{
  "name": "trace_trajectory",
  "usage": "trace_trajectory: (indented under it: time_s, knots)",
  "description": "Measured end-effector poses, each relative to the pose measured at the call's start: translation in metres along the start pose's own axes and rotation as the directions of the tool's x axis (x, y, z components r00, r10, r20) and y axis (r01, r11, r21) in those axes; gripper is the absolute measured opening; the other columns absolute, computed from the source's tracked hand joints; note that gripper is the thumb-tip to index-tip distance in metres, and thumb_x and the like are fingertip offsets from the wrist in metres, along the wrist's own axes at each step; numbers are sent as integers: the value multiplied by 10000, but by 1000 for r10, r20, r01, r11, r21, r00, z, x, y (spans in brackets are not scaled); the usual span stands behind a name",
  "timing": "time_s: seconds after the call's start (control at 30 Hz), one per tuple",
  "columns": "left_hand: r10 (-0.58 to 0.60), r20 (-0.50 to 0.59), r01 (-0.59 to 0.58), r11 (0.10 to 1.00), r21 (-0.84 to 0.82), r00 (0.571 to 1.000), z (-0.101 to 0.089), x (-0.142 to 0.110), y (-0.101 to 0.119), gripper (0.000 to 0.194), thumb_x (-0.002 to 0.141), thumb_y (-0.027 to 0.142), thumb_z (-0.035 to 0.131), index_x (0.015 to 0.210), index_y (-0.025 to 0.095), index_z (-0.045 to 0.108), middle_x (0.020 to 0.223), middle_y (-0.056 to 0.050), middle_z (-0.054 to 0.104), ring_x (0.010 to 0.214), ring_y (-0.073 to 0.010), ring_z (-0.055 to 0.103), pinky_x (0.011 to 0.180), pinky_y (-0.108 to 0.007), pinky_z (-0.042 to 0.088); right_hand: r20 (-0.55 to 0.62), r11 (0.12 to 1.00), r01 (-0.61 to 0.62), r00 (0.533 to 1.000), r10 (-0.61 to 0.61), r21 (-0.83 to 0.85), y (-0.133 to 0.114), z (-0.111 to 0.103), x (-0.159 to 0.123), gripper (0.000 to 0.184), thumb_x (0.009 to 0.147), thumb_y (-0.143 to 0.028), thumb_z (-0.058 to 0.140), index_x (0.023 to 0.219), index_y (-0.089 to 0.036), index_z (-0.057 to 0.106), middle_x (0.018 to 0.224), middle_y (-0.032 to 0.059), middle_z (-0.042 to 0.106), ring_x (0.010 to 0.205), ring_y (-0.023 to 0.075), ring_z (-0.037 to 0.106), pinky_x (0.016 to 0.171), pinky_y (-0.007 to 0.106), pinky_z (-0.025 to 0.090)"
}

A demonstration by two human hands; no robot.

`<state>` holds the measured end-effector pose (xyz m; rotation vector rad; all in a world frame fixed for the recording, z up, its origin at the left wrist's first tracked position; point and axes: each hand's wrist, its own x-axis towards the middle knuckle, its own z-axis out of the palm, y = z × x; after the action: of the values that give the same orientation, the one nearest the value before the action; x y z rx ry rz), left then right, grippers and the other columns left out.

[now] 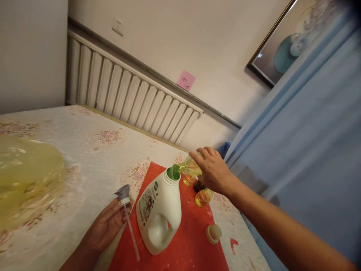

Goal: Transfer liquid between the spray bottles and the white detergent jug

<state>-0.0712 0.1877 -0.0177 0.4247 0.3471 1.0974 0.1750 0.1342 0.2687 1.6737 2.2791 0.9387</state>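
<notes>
My right hand [212, 169] is wrapped round a clear bottle [189, 167] tipped on its side. The bottle's neck meets the green piece [174, 172] in the mouth of a white plastic jug [166, 210]; whether liquid is flowing I cannot make out. The jug leans a little in view and has a hollow handle and a printed label. In the fingers of my left hand [105, 226] is a grey pump head [123, 194], its clear dip tube hanging down just left of the jug. Small bottles of yellow liquid [203, 197] stand below my right hand.
A red sheet [194, 233] lies under the jug on a flowered tablecloth [93, 173]. On its right are a beige cap [213, 233] and a red scrap [234, 245]. A large yellowish translucent object [31, 177] takes up the left. Behind are a radiator [126, 90] and a blue curtain [307, 143].
</notes>
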Motion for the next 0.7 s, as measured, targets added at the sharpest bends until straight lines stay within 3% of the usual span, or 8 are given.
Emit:
trace_trajectory:
  time_s: [0.7]
  knots:
    - [-2, 17, 2, 1000, -8, 1000, 1, -1, 0, 327, 714, 185, 751, 1014, 204, 621, 878, -44, 702, 730, -161, 652, 562, -232, 520, -4, 996, 43, 999, -43, -72, -5, -10, 4, 642, 675, -99, 589, 1295, -200, 453, 1250, 152, 501, 1109, 324, 409, 870, 428, 347]
